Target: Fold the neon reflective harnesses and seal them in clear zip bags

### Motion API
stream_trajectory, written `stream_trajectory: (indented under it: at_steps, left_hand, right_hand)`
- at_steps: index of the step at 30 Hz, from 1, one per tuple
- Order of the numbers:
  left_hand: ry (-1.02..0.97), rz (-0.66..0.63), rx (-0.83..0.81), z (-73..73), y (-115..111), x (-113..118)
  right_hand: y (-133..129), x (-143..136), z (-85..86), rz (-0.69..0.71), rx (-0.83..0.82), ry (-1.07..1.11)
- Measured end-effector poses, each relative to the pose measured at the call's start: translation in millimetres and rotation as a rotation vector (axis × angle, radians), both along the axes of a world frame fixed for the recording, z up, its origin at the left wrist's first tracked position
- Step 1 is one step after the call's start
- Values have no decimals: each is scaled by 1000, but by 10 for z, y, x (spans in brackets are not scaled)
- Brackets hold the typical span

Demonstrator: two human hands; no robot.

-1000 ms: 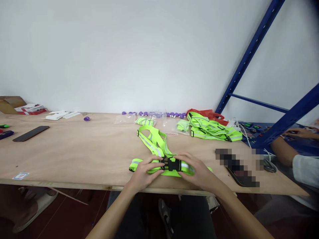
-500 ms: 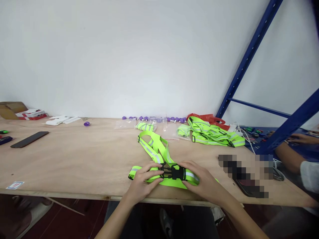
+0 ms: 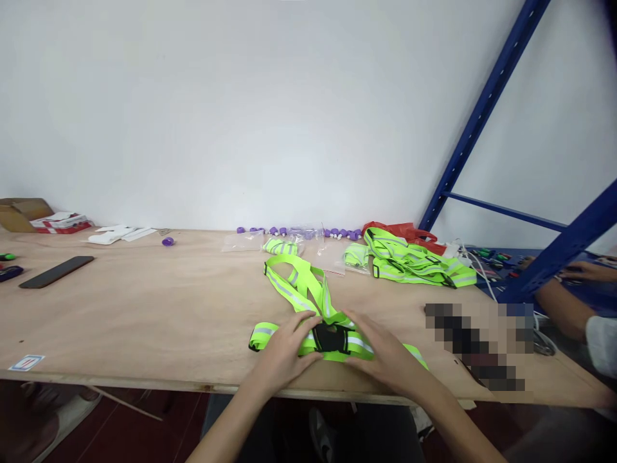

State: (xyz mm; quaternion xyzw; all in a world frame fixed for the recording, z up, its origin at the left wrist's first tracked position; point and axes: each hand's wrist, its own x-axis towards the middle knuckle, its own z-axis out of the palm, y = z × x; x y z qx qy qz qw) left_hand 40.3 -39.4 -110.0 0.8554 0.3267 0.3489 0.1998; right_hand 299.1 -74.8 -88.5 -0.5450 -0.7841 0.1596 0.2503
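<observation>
A neon-yellow reflective strap vest (image 3: 299, 289) lies on the plywood table (image 3: 144, 308) near its front edge. Its waist belt runs left to right, with a black plastic buckle (image 3: 330, 337) in the middle. My left hand (image 3: 286, 350) presses on the belt just left of the buckle. My right hand (image 3: 380, 350) lies on the belt just right of it, fingers flat. Both hands rest on the belt with the buckle between them.
A pile of more neon vests (image 3: 417, 263) sits at the back right beside a red bag (image 3: 409, 230). Small bagged vests (image 3: 282, 245) and purple caps (image 3: 289, 229) line the wall. A dark phone (image 3: 53, 271) lies left. Another person's arm (image 3: 563, 302) rests at the right by blue shelving (image 3: 482, 116).
My hands have flattened down onto the belt on either side of the buckle, and the buckle now lies flat on the table. The view tilted down slightly.
</observation>
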Motion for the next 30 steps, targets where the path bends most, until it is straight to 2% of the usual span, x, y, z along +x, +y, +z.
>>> stream_trajectory:
  at_steps: [2, 4, 7, 10, 12, 14, 19, 23, 26, 30]
  left_hand:
    - [72, 42, 10, 52, 11, -172]
    - [100, 125, -7, 76, 22, -444]
    - [146, 291, -102, 39, 51, -891]
    - [246, 314, -210, -22, 83, -1143]
    - [220, 264, -247, -28, 95, -1158]
    - [105, 205, -295, -1, 93, -1096]
    - [-338, 101, -528, 28, 73, -877]
    - [-612, 85, -496, -71, 111, -739]
    - [-609, 165, -445, -78, 145, -703]
    - [-442, 194, -345, 76, 147, -738]
  right_hand:
    - [-47, 207, -44, -76, 7, -60]
    - [-145, 487, -106, -177, -20, -93]
    - [-324, 886, -219, -243, -133, -59]
    - [-449, 1074, -301, -264, -197, 13]
    - [-478, 1076, -312, -262, -210, 49]
    - [-474, 1031, -293, -246, -223, 85]
    - [-433, 896, -217, -230, -219, 158]
    - [-392, 756, -134, -176, -183, 153]
    - [-363, 673, -51, -105, -167, 161]
    - [-352, 653, -57, -78, -161, 79]
